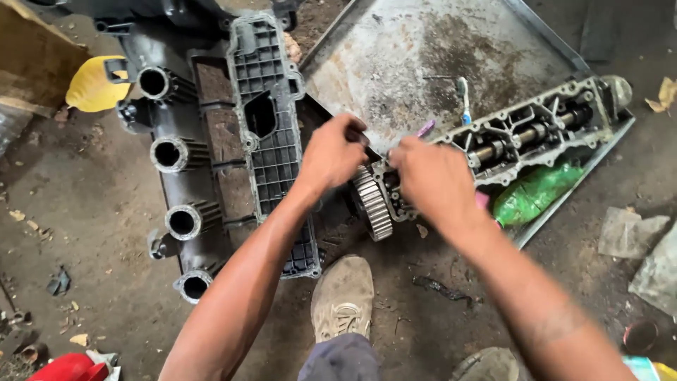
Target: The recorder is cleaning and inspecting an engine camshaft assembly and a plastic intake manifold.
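Soft, even daylight fills the scene, moderately bright, with no hard-edged shadows; only faint shade gathers under the arms and beneath the black plastic cover point(271, 134) at centre left. The metal tray point(395, 56) at the upper middle shows a pale, dull sheen but no harsh glare. The right hand point(434, 180) is smeared by motion blur, and the left hand point(331, 152) is slightly soft. The toothed gear point(372, 203) between them stays fairly crisp. The dirt floor point(84, 212) looks flat and muted, and detail softens toward the lower corners, with mild stretching at the frame edges.
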